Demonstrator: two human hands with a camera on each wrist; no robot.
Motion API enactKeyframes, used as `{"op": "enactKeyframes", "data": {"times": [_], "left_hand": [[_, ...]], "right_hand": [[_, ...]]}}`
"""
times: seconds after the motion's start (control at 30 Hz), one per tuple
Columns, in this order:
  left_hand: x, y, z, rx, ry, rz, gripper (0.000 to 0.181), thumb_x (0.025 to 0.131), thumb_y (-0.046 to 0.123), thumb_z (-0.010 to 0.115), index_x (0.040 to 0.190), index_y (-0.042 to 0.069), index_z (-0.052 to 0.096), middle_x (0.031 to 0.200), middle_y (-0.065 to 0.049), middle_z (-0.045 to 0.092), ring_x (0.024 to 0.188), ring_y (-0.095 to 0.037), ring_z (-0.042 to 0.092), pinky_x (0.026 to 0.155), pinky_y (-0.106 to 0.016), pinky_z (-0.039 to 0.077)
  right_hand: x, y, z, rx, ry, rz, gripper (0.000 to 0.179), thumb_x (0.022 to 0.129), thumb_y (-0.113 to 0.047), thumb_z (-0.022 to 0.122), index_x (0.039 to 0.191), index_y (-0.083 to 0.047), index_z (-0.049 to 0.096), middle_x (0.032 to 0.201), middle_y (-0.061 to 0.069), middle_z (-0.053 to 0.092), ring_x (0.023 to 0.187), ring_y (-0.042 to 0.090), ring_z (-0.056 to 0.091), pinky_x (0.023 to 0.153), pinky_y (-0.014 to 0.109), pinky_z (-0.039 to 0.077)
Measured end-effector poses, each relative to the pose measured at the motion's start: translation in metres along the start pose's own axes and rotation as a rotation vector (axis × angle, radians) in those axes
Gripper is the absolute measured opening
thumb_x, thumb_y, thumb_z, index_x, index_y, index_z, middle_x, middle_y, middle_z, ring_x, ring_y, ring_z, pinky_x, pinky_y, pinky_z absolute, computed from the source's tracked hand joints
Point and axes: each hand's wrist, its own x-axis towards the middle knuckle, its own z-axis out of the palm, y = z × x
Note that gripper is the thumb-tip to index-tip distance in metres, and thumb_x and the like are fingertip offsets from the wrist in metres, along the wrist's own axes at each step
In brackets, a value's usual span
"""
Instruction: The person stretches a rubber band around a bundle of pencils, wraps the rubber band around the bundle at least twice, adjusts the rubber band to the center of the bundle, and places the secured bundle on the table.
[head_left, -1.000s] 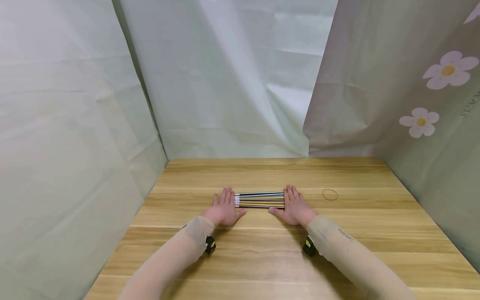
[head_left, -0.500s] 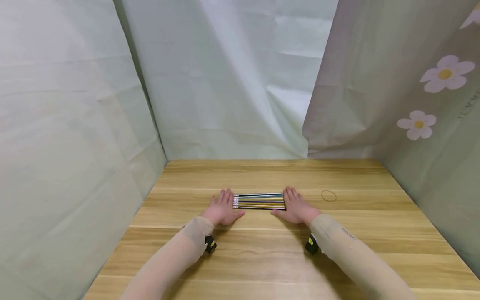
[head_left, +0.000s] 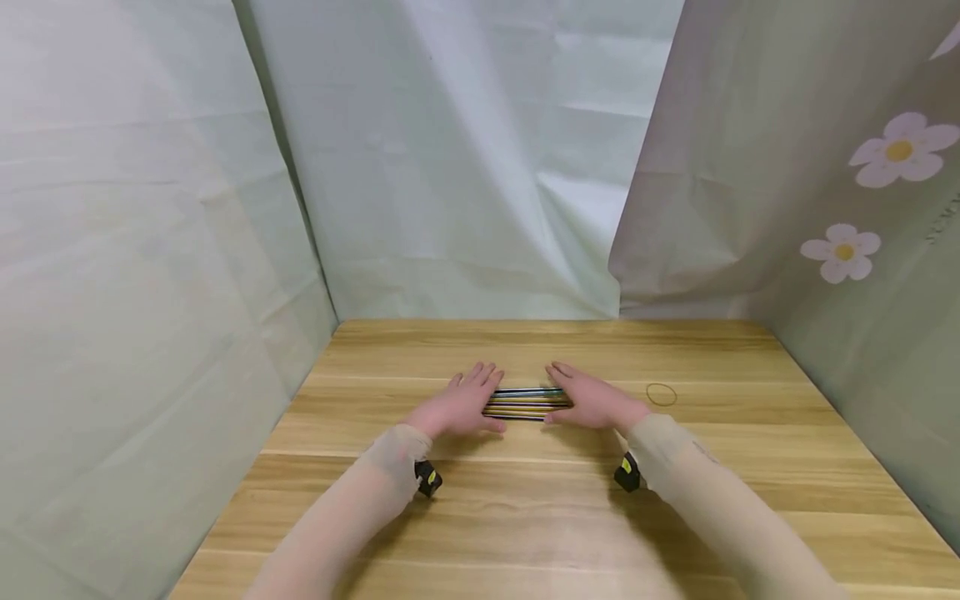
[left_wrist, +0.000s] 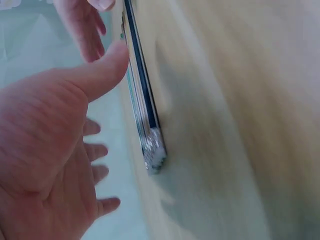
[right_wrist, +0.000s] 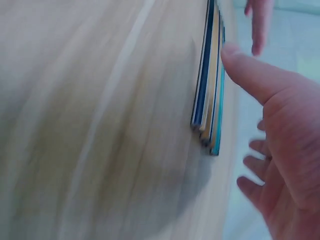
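Several striped pencils (head_left: 525,404) lie side by side on the wooden table, running left to right in the head view. Their silvery eraser ends (left_wrist: 155,150) show in the left wrist view. In the right wrist view the other ends (right_wrist: 205,140) are slightly uneven. My left hand (head_left: 465,402) hovers over the left part of the pencils, fingers spread and thumb apart. Over their right part is my right hand (head_left: 592,400), fingers extended and thumb toward the near side. Both hands are raised above the pencils, with nothing between the fingers.
A thin rubber band (head_left: 662,394) lies on the wooden table (head_left: 525,517) to the right of my right hand. Pale sheets (head_left: 465,167) hang behind and along both sides of the table, the right one printed with flowers.
Both hands have left the two ends of the pencils, risen and moved inward over them, closer together. The pencils and rubber band stay about where they were.
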Motion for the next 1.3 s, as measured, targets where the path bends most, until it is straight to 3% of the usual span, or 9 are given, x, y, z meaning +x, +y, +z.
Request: {"op": "enactKeyframes", "data": {"times": [0.1, 0.2, 0.5, 0.67, 0.9, 1.3], "left_hand": [[0.008, 0.004, -0.002, 0.007, 0.003, 0.037, 0.104, 0.093, 0.061, 0.078, 0.166, 0.004, 0.032, 0.17, -0.019, 0.033, 0.158, -0.037, 0.028, 0.123, -0.062, 0.026], [0.016, 0.007, -0.002, 0.011, 0.016, 0.017, 0.102, 0.087, 0.06, 0.084, 0.161, 0.006, 0.041, 0.16, -0.015, 0.045, 0.15, -0.033, 0.04, 0.121, -0.058, 0.032], [0.034, 0.011, -0.005, 0.008, -0.008, -0.035, 0.093, 0.082, 0.059, 0.09, 0.149, 0.007, 0.053, 0.141, -0.01, 0.057, 0.131, -0.027, 0.054, 0.111, -0.049, 0.046], [0.038, 0.013, -0.008, 0.035, -0.031, -0.04, 0.082, 0.079, 0.057, 0.093, 0.136, 0.007, 0.061, 0.126, -0.006, 0.06, 0.117, -0.025, 0.056, 0.102, -0.043, 0.051], [0.044, 0.012, -0.007, 0.024, -0.011, -0.057, 0.069, 0.076, 0.053, 0.097, 0.121, 0.011, 0.065, 0.11, -0.002, 0.058, 0.103, -0.022, 0.053, 0.094, -0.042, 0.051], [0.046, 0.017, -0.004, 0.029, -0.007, -0.083, 0.065, 0.075, 0.049, 0.099, 0.117, 0.012, 0.065, 0.107, -0.001, 0.058, 0.102, -0.021, 0.054, 0.093, -0.042, 0.051]], "right_hand": [[0.011, -0.007, 0.0, -0.072, 0.009, -0.065, 0.095, 0.094, -0.056, 0.079, 0.161, 0.0, 0.042, 0.166, 0.021, 0.041, 0.152, 0.038, 0.041, 0.122, 0.051, 0.035], [0.02, -0.013, 0.001, -0.123, 0.021, -0.092, 0.092, 0.088, -0.059, 0.084, 0.155, -0.004, 0.053, 0.158, 0.015, 0.053, 0.145, 0.033, 0.05, 0.119, 0.047, 0.04], [0.032, -0.023, -0.001, -0.117, -0.039, -0.026, 0.093, 0.078, -0.063, 0.09, 0.145, -0.005, 0.061, 0.145, 0.012, 0.061, 0.131, 0.029, 0.059, 0.111, 0.046, 0.047], [0.038, -0.023, -0.002, -0.116, -0.08, 0.014, 0.084, 0.078, -0.06, 0.092, 0.139, -0.008, 0.065, 0.137, 0.007, 0.063, 0.122, 0.025, 0.061, 0.105, 0.043, 0.05], [0.042, -0.023, 0.0, -0.091, -0.045, 0.037, 0.078, 0.073, -0.054, 0.098, 0.129, -0.008, 0.068, 0.124, 0.006, 0.063, 0.109, 0.022, 0.059, 0.1, 0.042, 0.051], [0.043, -0.021, 0.002, -0.067, -0.019, 0.036, 0.07, 0.074, -0.052, 0.098, 0.123, -0.011, 0.07, 0.116, 0.002, 0.062, 0.105, 0.02, 0.059, 0.099, 0.042, 0.051]]}}
